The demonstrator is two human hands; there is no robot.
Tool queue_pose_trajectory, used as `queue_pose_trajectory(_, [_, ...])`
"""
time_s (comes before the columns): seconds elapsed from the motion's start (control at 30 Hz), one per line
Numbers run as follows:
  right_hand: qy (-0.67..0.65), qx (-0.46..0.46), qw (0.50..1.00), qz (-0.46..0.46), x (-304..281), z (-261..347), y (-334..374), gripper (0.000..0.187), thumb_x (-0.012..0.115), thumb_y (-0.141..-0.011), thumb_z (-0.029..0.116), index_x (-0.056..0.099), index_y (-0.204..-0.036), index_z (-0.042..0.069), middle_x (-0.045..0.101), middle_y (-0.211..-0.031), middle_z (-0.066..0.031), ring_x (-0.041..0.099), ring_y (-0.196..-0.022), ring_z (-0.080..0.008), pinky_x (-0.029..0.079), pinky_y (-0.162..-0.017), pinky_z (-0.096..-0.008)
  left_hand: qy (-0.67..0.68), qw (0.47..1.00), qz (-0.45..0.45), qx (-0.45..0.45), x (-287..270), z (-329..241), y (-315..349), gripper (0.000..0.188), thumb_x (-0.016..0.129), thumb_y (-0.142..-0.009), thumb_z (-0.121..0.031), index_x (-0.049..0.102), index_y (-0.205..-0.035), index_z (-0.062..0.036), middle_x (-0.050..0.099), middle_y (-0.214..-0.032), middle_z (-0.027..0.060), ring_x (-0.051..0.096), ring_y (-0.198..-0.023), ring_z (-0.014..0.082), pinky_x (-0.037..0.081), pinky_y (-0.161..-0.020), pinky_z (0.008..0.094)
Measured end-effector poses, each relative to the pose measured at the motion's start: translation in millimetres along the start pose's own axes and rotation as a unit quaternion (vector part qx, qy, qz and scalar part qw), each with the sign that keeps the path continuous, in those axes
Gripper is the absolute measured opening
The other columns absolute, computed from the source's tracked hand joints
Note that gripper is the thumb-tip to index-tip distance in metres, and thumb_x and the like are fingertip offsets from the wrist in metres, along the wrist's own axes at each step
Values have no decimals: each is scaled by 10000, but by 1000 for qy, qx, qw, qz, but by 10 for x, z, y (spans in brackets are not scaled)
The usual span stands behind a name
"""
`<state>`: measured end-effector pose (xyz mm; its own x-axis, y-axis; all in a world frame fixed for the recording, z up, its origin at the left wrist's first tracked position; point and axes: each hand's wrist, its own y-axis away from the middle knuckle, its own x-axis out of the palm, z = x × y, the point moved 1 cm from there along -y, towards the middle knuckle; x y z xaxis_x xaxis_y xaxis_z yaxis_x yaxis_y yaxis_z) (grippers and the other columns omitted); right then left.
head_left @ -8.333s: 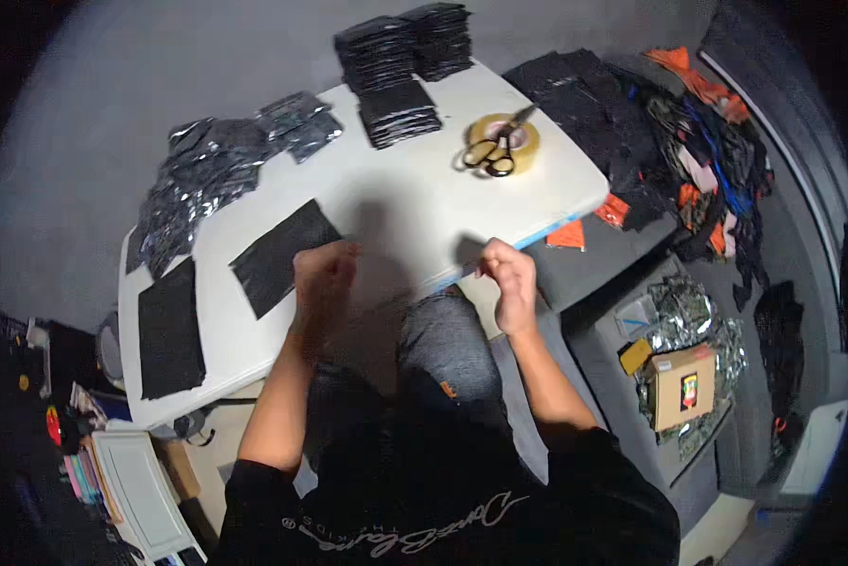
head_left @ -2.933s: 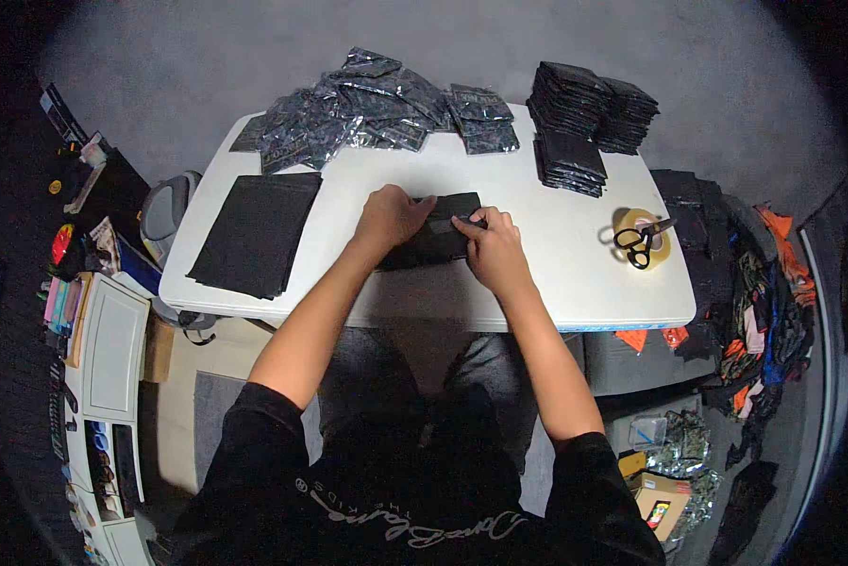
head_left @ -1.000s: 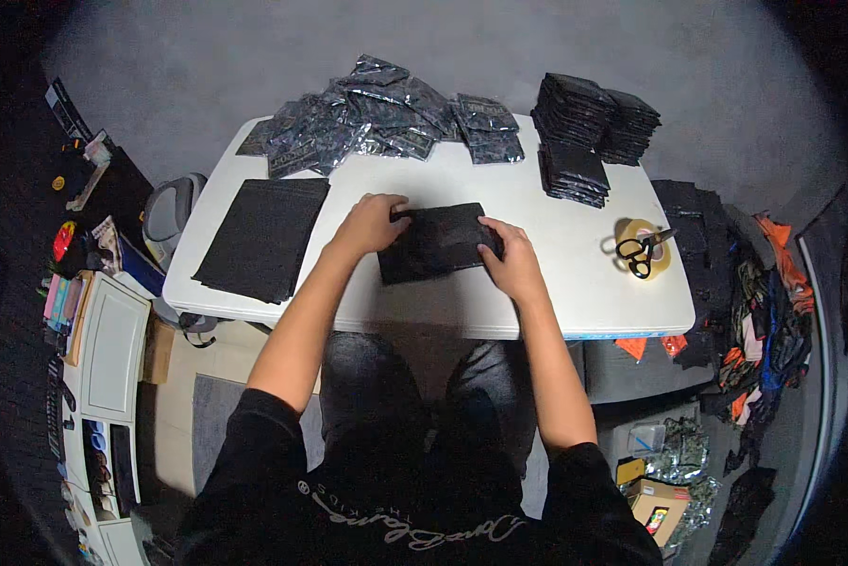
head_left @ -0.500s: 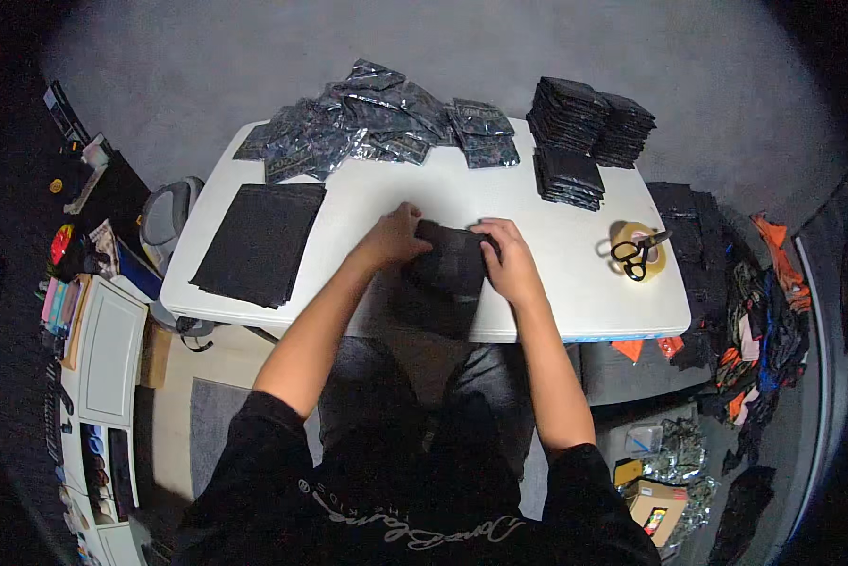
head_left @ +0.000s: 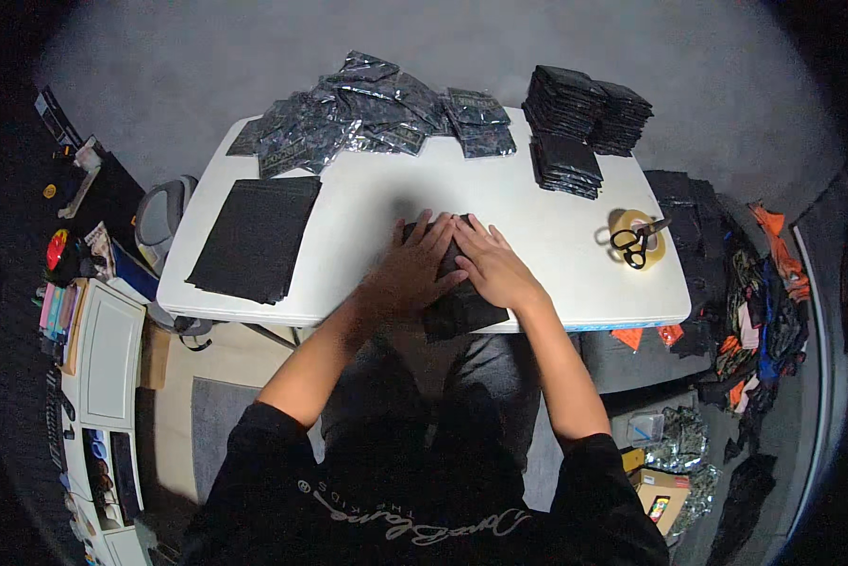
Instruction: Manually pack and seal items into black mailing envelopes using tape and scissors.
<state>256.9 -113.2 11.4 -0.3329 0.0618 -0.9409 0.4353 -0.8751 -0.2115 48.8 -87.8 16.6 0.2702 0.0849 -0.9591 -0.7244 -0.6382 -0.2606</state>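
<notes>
A piece of black fabric [head_left: 463,315], partly folded, lies at the near edge of the white table [head_left: 367,203], its lower end reaching that edge. My left hand [head_left: 412,266] rests flat on its left part, fingers stretched out. From the other side my right hand [head_left: 493,263] lies flat on it too, and the fingertips of both hands come close together at its far end. Much of the fabric is hidden under the hands. To the left is a stack of flat black fabric pieces [head_left: 256,241].
Several clear-wrapped dark packets [head_left: 348,118] are heaped at the far left. Neat stacks of black packets [head_left: 567,104] stand at the far right. Black-handled scissors [head_left: 634,247] lie on a roll of tape [head_left: 657,253] near the right edge. Clothes [head_left: 759,321] hang beyond it.
Both hands have gone from gripping the fabric's far corners to lying flat on it. The far part now appears folded down. The right hand has moved left, nearer the left one.
</notes>
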Motion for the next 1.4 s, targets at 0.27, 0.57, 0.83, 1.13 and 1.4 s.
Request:
queue_pose_trajectory(0.27, [15,1,1000,14,-17,-12,48,625,483,-1080,310,320,-1626,53,261,-1718,-128,199,-1597,-338,175,-1293,-524,8,1000,19,-9,-81,-65,3,1014,488,-1000,-687,213,-1610,75,272,-1676,259,231,-1561,454,199,-1252,612])
queue_pose_trajectory(0.57, [1,-4,1000,-21,-56,-10,125,600,550,-1047,292,414,-1582,56,350,-1675,-148,277,-1567,-352,219,-1281,-509,44,997,-53,24,9,22,33,846,531,-1028,-589,331,-1594,7,349,-1648,239,286,-1531,475,230,-1244,596])
queue_pose_trajectory(0.83, [-201,17,979,-23,-497,223,800,664,835,-818,218,623,-1435,96,496,-1578,-146,457,-1471,-342,334,-1243,-461,115,993,0,3,-275,-208,828,633,644,-1005,-378,481,-1528,-63,451,-1601,194,381,-1507,400,275,-1231,599])
queue_pose_trajectory(1.13, [-141,183,971,-55,-119,689,353,651,625,-1025,421,554,-1437,-78,430,-1585,-286,382,-1509,-396,349,-1232,-433,31,993,-60,-96,-247,353,559,441,653,-998,-319,676,-1330,-29,588,-1472,210,479,-1438,372,364,-1192,522])
queue_pose_trajectory(1.4, [-130,105,976,-143,286,762,-178,554,716,-988,311,572,-1432,12,600,-1395,-270,569,-1335,-371,461,-1129,-422,172,929,-68,-321,-284,1112,99,586,756,-906,-311,626,-1351,47,738,-1125,248,710,-1101,391,547,-975,460])
